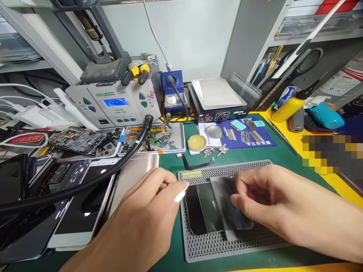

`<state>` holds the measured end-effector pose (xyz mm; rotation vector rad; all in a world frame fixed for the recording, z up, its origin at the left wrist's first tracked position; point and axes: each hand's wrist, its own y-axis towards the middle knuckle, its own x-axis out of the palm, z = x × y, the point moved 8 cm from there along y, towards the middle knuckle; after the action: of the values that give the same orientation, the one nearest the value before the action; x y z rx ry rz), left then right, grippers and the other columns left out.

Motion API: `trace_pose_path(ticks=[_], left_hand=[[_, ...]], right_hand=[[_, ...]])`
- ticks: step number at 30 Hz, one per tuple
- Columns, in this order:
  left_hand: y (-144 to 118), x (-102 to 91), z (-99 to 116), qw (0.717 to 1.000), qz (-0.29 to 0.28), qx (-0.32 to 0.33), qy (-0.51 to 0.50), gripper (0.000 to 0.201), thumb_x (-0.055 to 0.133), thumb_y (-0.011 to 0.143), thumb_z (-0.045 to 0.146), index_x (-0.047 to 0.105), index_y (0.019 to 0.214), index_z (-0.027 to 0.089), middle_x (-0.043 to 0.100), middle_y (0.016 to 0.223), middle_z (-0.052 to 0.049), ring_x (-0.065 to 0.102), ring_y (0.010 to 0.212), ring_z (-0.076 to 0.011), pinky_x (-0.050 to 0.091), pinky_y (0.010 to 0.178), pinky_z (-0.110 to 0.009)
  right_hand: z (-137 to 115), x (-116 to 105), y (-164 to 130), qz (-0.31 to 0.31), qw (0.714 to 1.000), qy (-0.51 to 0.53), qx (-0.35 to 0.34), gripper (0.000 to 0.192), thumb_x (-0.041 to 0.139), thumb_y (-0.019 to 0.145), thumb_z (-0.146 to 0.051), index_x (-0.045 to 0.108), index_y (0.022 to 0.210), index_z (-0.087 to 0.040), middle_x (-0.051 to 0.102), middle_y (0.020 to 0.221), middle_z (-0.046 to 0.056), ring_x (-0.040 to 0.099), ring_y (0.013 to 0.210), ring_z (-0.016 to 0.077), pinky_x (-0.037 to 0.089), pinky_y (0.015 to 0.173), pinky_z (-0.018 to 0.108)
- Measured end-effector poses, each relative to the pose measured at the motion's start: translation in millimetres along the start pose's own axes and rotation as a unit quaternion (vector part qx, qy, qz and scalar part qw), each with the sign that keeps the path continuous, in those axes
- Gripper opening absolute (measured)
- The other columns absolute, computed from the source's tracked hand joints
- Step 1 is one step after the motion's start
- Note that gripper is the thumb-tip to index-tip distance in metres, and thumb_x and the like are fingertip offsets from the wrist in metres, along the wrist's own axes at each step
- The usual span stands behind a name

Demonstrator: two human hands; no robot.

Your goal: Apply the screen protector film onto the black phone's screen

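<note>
Grey perforated silicone mat (227, 247) carries the dark glass phone screen (198, 211). Left hand (147, 219), at nine o'clock, pinches a white pull tab (180, 195); right hand (263, 200), at three, fingers pressed together, holds what seems clear protective film (224, 206). Peel slowly, low and evenly.

Both hands, left (150, 211) and right (263, 200), seemingly peel film (224, 204) off a phone (198, 211).

Bright, even light from overhead leaves only soft shadows. White glare spots sit on the phone screens (85, 211) at left, the wide lens bends the shelving (42, 49) at the edges, and a patch at right is pixelated.
</note>
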<state>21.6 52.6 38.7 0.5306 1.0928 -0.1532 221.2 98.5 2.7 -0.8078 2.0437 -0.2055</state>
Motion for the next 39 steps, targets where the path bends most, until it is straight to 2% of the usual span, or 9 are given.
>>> trace_pose_path(ticks=[2,6,8,12,24,29,33,37,39], left_hand=[[7,5.0,3,1.000,0.002,0.018,-0.019,0.024,0.045,0.098,0.010,0.065,0.101,0.022,0.062,0.094,0.001,0.060,0.083,-0.0092,0.050,0.072,-0.023],[10,25.4,1,0.997,-0.068,0.027,-0.033,0.027,0.041,0.099,0.011,0.066,0.096,0.020,0.061,0.091,-0.001,0.057,0.089,-0.0140,0.053,0.078,-0.030],[9,30.0,2,0.996,-0.078,0.034,-0.041,0.029,0.040,0.099,0.009,0.067,0.101,0.021,0.058,0.091,-0.001,0.054,0.087,-0.0132,0.051,0.076,-0.030],[6,27.3,6,0.996,-0.045,0.069,-0.037,0.033,0.041,0.096,0.004,0.064,0.112,0.021,0.054,0.091,-0.001,0.051,0.082,-0.0118,0.047,0.068,-0.027],[0,27.1,11,0.992,-0.083,0.094,-0.003,0.033,0.042,0.087,0.003,0.066,0.099,0.022,0.064,0.091,0.000,0.056,0.083,-0.0176,0.051,0.065,-0.032],[-9,24.9,15,0.993,-0.083,0.084,0.031,0.033,0.037,0.096,0.008,0.066,0.106,0.020,0.069,0.096,0.000,0.058,0.085,-0.0184,0.049,0.064,-0.034],[-16,13.8,25,0.993,-0.030,0.110,0.030,0.026,0.042,0.101,0.014,0.067,0.102,0.020,0.067,0.092,0.001,0.054,0.081,-0.0170,0.047,0.068,-0.033],[-22,18.4,26,0.992,-0.066,0.104,0.039,0.020,0.047,0.100,0.014,0.065,0.106,0.020,0.064,0.093,0.001,0.053,0.083,-0.0166,0.048,0.072,-0.032],[-25,17.7,27,0.990,-0.063,0.111,0.054,0.017,0.050,0.098,0.013,0.064,0.104,0.020,0.063,0.091,0.001,0.052,0.082,-0.0163,0.049,0.072,-0.032]], right_hand=[[1,0,-1,-0.001,1.000,0.000,-0.001,0.026,0.056,0.094,-0.035,0.053,0.071,-0.022,0.049,0.062,-0.006,0.040,0.056,0.0106,0.032,0.047,0.022],[2,1,-1,-0.004,1.000,0.005,0.002,0.027,0.056,0.094,-0.036,0.052,0.071,-0.022,0.050,0.062,-0.006,0.040,0.056,0.0105,0.032,0.047,0.022],[3,0,-1,-0.001,1.000,0.002,0.005,0.028,0.057,0.094,-0.036,0.052,0.071,-0.022,0.050,0.062,-0.006,0.039,0.055,0.0104,0.032,0.046,0.022],[2,-1,-1,0.005,1.000,-0.004,0.004,0.027,0.057,0.094,-0.036,0.054,0.071,-0.022,0.050,0.061,-0.006,0.041,0.055,0.0104,0.032,0.046,0.022],[6,-2,-2,0.010,1.000,-0.012,0.014,0.026,0.058,0.093,-0.036,0.055,0.072,-0.022,0.052,0.061,-0.006,0.041,0.055,0.0106,0.032,0.046,0.022],[11,2,-3,0.002,1.000,-0.014,0.012,0.031,0.053,0.098,-0.041,0.054,0.073,-0.022,0.052,0.065,-0.004,0.040,0.059,0.0120,0.033,0.049,0.023],[10,4,-2,-0.012,1.000,-0.004,0.015,0.037,0.055,0.098,-0.046,0.049,0.070,-0.022,0.048,0.064,-0.005,0.038,0.060,0.0124,0.032,0.051,0.024],[4,1,-2,-0.020,0.999,0.000,0.037,0.039,0.058,0.094,-0.047,0.045,0.067,-0.022,0.046,0.062,-0.005,0.036,0.059,0.0126,0.030,0.051,0.026],[2,0,-2,-0.019,0.999,0.002,0.045,0.038,0.060,0.091,-0.047,0.045,0.067,-0.022,0.046,0.062,-0.004,0.036,0.059,0.0129,0.030,0.051,0.026]])
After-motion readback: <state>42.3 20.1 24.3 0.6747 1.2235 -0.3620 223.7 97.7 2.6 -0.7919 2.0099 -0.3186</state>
